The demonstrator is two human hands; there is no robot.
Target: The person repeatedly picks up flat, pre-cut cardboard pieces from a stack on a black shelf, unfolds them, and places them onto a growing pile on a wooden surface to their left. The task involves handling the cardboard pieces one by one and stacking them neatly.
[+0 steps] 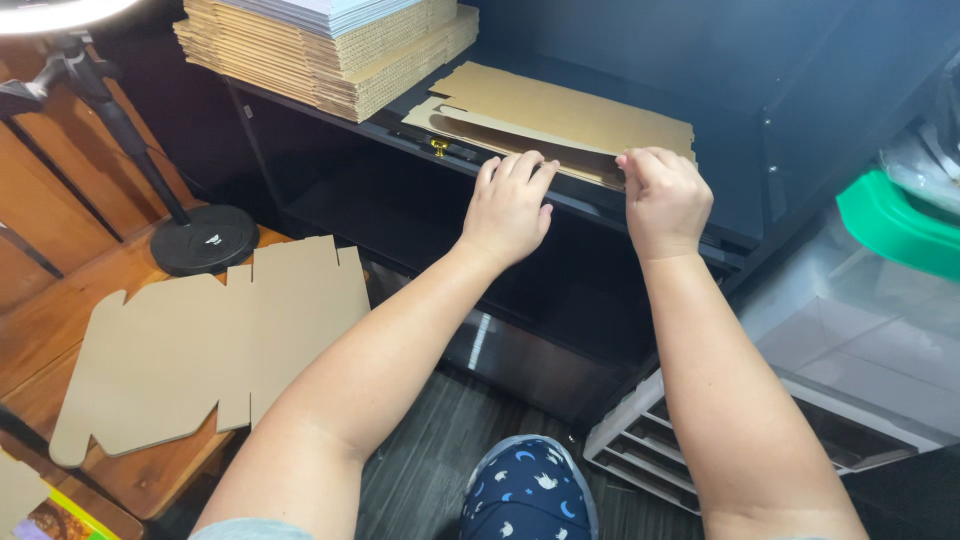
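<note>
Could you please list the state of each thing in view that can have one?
Left hand: fingers curled on the flat box blank's edge.
Right hand: closed on the same edge.
Flat box blank: unfolded, lying on the black shelf.
Second blank: unfolded, flat on the wooden bench.
Cardboard stack: flat, piled.

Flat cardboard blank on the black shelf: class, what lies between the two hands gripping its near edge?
In the head view, only the cardboard blank's own edge spans the gap between left hand and right hand; nothing else.
</note>
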